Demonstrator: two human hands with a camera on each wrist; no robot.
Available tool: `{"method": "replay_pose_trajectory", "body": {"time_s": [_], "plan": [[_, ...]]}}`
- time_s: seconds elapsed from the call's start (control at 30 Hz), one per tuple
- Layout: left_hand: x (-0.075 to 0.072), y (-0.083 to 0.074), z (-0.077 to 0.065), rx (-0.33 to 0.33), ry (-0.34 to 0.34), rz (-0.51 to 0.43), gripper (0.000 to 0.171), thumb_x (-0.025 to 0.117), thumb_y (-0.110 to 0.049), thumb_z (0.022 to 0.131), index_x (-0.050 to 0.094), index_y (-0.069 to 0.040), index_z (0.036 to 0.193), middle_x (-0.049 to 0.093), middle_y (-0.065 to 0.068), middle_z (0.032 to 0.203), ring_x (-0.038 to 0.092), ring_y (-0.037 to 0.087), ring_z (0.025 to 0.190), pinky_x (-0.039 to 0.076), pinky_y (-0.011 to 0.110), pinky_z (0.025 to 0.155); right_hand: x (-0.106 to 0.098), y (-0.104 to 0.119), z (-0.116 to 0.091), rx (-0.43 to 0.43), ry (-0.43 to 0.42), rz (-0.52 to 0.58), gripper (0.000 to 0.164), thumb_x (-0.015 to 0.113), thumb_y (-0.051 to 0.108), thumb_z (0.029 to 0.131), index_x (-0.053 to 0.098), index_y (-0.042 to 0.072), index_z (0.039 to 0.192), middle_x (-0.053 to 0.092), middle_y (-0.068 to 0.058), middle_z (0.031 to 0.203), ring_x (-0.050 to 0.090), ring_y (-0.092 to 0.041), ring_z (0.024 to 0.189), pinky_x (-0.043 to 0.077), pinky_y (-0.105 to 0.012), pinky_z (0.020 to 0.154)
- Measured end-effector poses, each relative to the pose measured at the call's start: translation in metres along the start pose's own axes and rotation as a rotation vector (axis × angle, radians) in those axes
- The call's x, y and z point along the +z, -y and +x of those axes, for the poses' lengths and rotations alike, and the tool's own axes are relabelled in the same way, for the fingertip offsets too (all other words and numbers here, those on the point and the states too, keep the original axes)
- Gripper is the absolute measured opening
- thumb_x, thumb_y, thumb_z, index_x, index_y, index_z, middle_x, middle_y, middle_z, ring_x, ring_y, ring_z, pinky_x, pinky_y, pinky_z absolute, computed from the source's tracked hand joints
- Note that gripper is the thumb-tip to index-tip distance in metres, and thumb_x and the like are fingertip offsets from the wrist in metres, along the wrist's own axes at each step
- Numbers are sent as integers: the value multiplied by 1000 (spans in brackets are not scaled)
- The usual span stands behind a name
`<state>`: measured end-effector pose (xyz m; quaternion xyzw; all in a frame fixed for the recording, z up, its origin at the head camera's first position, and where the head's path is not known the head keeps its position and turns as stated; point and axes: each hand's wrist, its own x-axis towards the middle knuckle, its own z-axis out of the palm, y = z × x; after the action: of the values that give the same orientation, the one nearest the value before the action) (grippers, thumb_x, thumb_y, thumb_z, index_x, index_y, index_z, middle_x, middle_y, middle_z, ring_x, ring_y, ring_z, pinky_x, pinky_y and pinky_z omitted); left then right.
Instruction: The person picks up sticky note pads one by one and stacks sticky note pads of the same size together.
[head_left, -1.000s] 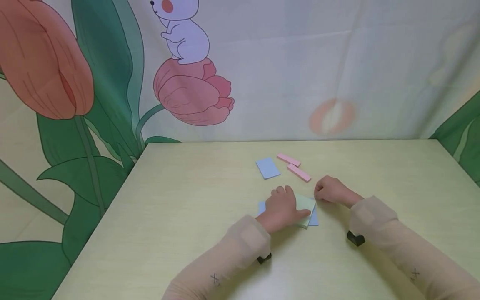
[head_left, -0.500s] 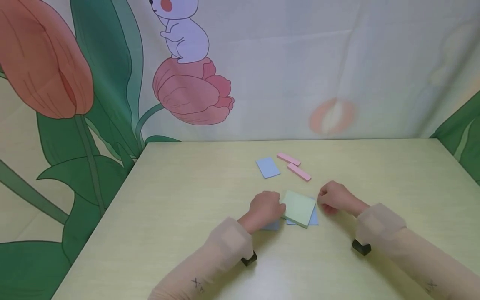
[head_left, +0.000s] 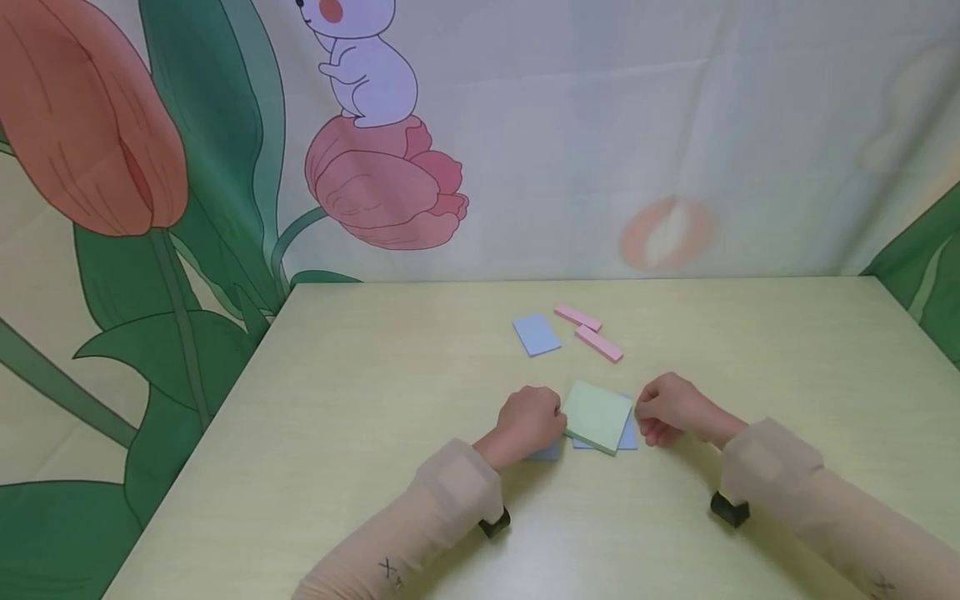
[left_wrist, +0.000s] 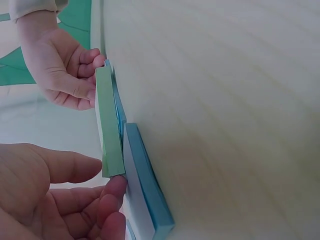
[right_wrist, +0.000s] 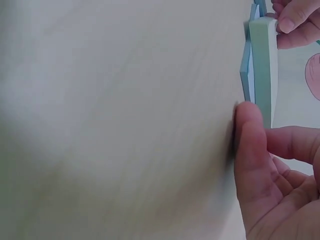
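Observation:
A square green sticky-note pad (head_left: 597, 415) lies on a blue sticky-note pad (head_left: 628, 435), whose corners stick out below it. At the green pad's left edge, my left hand (head_left: 529, 423) pinches it between thumb and fingers, as the left wrist view shows. My right hand (head_left: 671, 408) is at the right corner, its thumb (right_wrist: 295, 142) and index finger closed around the end of the green pad. Partly beneath my left hand lies another blue sticky-note pad (head_left: 546, 452), also visible in the left wrist view.
Farther back on the table (head_left: 360, 375) lie a blue sticky-note pad (head_left: 536, 334) and two narrow pink sticky-note pads (head_left: 577, 317). A printed cloth (head_left: 540, 167) with flowers hangs behind the table's back edge.
My left hand has moved left from on top of the green pad to its left edge, uncovering it. My right hand has shifted slightly toward me along the right side.

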<state>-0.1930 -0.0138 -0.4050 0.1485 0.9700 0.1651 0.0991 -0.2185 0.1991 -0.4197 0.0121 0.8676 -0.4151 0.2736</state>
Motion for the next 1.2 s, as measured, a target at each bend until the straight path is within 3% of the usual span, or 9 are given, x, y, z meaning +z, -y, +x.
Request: {"method": "replay_pose_trajectory", "body": {"time_s": [0.23,0.57,0.93,1.2], "plan": [[2,-1,0,-19,17,-32,44,51,-13,83,26,-15,48,16,-6,48,16,8,44,15,17,39,2,-2,-4,-24,-2,29,12,52,6,84,58,-4,85,58,-5,63,57,-12,52,51,-26,53],[4,-3,-4,7,28,-62,43,52,-10,81,26,-15,47,18,-6,46,20,7,42,19,17,40,4,1,-8,-44,10,54,12,50,4,85,58,-5,85,59,-6,64,57,-11,52,51,-26,53],[4,-5,-8,4,54,-77,41,53,-12,82,29,-15,48,23,-6,45,26,7,41,22,17,40,7,3,-11,-61,-3,23,14,47,4,87,57,-5,87,57,-5,65,56,-11,53,50,-26,53],[-3,-2,4,47,-41,-70,36,47,-2,83,29,-13,54,22,-4,54,24,10,49,22,18,43,2,3,-9,-50,-37,33,15,48,5,86,58,-5,90,57,-5,68,56,-13,56,51,-26,55]]}}
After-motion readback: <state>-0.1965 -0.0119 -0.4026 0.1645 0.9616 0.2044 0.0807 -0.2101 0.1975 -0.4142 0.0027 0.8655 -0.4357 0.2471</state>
